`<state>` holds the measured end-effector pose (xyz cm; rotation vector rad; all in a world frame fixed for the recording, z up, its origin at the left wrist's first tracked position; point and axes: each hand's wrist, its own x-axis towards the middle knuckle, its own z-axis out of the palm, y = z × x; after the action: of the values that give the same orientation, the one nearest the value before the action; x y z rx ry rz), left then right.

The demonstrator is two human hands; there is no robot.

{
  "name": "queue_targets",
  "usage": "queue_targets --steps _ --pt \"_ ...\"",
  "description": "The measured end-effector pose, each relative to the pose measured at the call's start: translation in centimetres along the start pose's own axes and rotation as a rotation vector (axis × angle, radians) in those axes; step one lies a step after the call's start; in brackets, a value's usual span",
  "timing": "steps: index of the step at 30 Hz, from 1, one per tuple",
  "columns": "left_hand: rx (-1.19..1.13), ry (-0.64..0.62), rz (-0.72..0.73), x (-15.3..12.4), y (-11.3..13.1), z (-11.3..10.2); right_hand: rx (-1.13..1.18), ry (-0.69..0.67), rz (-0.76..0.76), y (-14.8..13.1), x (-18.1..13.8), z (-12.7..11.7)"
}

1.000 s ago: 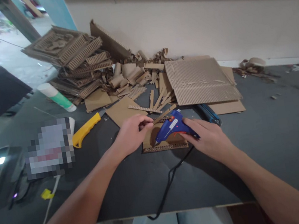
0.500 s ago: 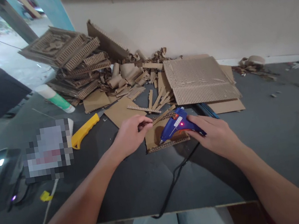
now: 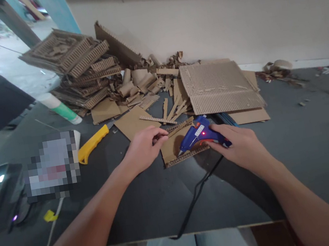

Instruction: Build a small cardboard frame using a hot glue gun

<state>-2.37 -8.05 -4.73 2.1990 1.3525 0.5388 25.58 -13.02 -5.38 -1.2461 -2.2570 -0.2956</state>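
My right hand [image 3: 242, 144] is wrapped round a blue glue gun [image 3: 196, 136] with a small red light glowing on its side. The nozzle points left and down, over a small cardboard piece [image 3: 170, 149] lying on the dark table. Along the near side of this piece runs a raised corrugated edge [image 3: 185, 157]. My left hand [image 3: 148, 146] is closed in a pinch at the left end of a thin cardboard strip [image 3: 180, 126], by the far side of the piece. The fingertips partly hide that end. A black cord [image 3: 194, 193] trails from the glue gun toward the front edge.
At the back left stands a stack of cardboard panels [image 3: 80, 65], beside heaped scraps [image 3: 142, 80]. A corrugated sheet [image 3: 221, 87] lies at the back right. Left of my left hand are a yellow-handled saw or knife [image 3: 94, 143] and a white-and-green tube [image 3: 60, 109].
The glue gun has shifted slightly right with my right hand. The cardboard piece has turned a little, its near right corner swinging away from me. My left hand is nearly still.
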Motion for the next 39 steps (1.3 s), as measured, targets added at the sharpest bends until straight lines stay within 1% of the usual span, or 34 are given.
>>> queue_targets --steps 7,12,22,30,39 --pt "0.016 -0.007 -0.006 0.0 0.1 0.0 -0.001 0.003 0.043 0.1 0.0 0.0" --pt "0.02 -0.015 -0.002 0.0 0.4 -0.1 0.015 -0.024 0.068 0.2 0.0 -0.1" --pt "0.014 -0.03 -0.013 -0.1 0.4 -0.3 0.005 -0.025 0.044 0.8 -0.2 -0.2" --pt "0.011 -0.02 -0.007 -0.1 0.2 -0.1 -0.011 -0.044 0.064 1.5 -0.4 -0.6" --pt "0.017 -0.031 -0.018 -0.1 0.4 -0.1 -0.036 -0.031 0.08 2.1 -0.5 -0.7"
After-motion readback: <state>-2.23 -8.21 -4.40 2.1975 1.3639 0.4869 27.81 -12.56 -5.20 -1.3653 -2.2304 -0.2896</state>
